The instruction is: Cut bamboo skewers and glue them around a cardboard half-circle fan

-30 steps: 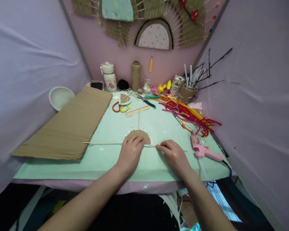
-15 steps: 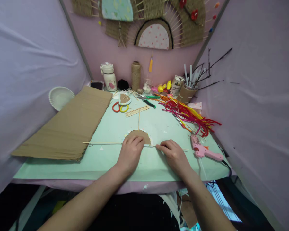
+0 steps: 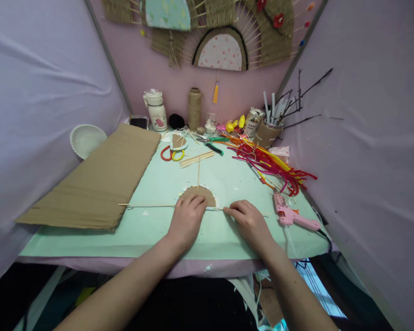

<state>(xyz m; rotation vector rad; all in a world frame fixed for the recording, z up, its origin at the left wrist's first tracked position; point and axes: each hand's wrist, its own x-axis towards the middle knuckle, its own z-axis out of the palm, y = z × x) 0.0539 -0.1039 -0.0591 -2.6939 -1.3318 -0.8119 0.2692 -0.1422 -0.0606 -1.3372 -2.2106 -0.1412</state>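
Note:
A brown cardboard half-circle with a pale scalloped edge lies on the table, its straight side toward me. My left hand presses down on it, fingers bent and close together, covering its lower left part. Along the straight side run thin wooden sticks, with one long stick reaching out to the left over the cardboard sheet. My right hand pinches a stick just right of the half-circle; a thin end shows past the knuckles. Another stick stands out from the top of the curve, pointing away from me.
A large cardboard sheet lies at left. Scissors, a bundle of sticks and pliers lie beyond the half-circle. Colourful pipe cleaners and a pink glue gun are on the right. A bottle and twine spool stand behind.

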